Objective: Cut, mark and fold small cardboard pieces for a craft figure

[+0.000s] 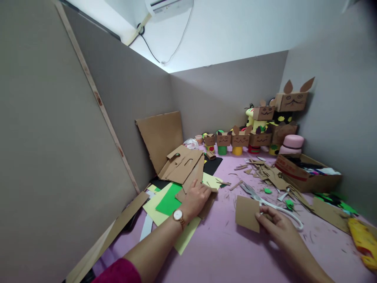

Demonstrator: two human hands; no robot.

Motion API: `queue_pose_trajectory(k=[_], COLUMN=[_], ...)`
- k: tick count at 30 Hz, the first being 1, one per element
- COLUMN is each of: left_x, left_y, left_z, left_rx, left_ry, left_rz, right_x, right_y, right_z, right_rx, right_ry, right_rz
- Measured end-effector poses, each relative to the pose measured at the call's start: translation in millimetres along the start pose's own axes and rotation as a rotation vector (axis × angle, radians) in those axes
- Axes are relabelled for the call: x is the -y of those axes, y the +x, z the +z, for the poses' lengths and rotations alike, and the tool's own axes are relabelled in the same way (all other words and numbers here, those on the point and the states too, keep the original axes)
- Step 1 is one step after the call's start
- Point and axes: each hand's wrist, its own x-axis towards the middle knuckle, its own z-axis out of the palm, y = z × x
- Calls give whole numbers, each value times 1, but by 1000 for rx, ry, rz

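My right hand (275, 224) pinches a small square cardboard piece (246, 214) by its right edge, thumb on top, above the pink tabletop. My left hand (196, 199), with a watch at the wrist, reaches over the paper pile. Its bent fingers close over the edge of a brown cardboard piece (208, 204); the fingertips are partly hidden. Under and beside that hand lie a green sheet (170, 199) and pale yellow sheets (156, 208). White-handled scissors (279, 209) lie just behind my right hand.
Cardboard sheets (184, 163) are stacked at the back left. Cardboard animal-faced boxes (240, 140) on coloured tubes line the back. Cardboard scraps (273, 177) litter the right side, near an open carton (309, 177) and a yellow packet (363, 239). Grey partitions (229, 94) surround the table.
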Motion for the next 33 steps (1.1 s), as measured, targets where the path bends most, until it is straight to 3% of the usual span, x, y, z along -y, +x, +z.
queue_pose_trajectory(k=[4, 8, 11, 14, 19, 22, 28, 33], left_x=[-6, -4, 2, 3, -12, -19, -16, -13], left_y=[-35, -71, -95, -117, -147, -151, -132, -116], left_z=[-17, -55, -85, -100, -87, -74, -66, -64], left_rx=[-13, -138, -250, -383, -530, -546, -541, -585], left_ry=[-37, -93, -137, -211, -522, -797, -1012, -1011], left_rz=[-47, -173, -293, -443, -840, -919, -947, -844], right_x=[-2, -3, -4, -6, -8, -8, -6, 6], right_y=[-1, 0, -1, -4, -9, -10, -17, -33], right_z=[-2, -3, -3, 0, 4, 4, 11, 53], right_rx=[4, 41, 138, 261, 396, 371, 84, 272], right_ry=[-11, -23, -72, -166, -334, -530, -917, -997], right_rz=[-18, -6, 26, 34, -51, -122, -305, -614])
